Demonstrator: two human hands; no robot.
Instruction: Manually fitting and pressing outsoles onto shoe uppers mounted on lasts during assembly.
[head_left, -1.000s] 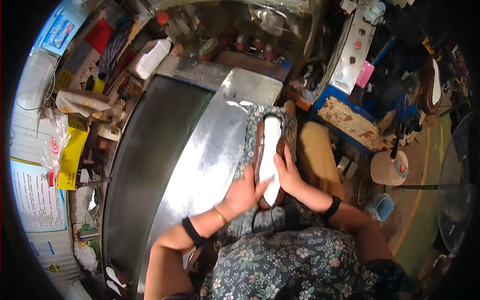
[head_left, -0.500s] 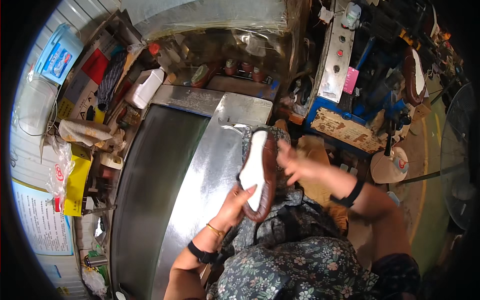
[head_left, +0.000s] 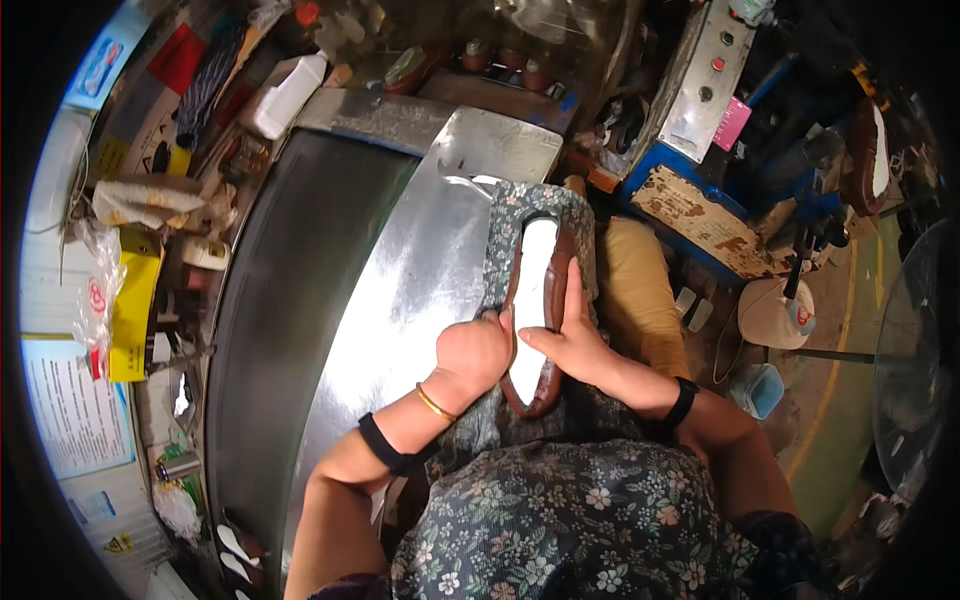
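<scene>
A brown leather shoe upper (head_left: 562, 290) lies bottom up over my lap, its toe end toward me, with a long white insole (head_left: 536, 275) facing me. My right hand (head_left: 574, 345) grips its right side, thumb pressed on the insole and fingers stretched along the leather. My left hand (head_left: 474, 352) is closed against the left edge, fingers curled in and mostly hidden. Under the shoe is a dark floral apron (head_left: 590, 500).
At my left a dark conveyor belt (head_left: 300, 260) runs beside a shiny metal plate (head_left: 400, 250). A blue machine with a button panel (head_left: 700, 90) stands at the far right. More brown shoes (head_left: 410, 68) sit at the back. A round fan (head_left: 915, 370) is at the right edge.
My right hand has come in from the right and taken hold of the shoe. My left hand has shifted up its left edge, thumb off the insole. The view has tilted lower.
</scene>
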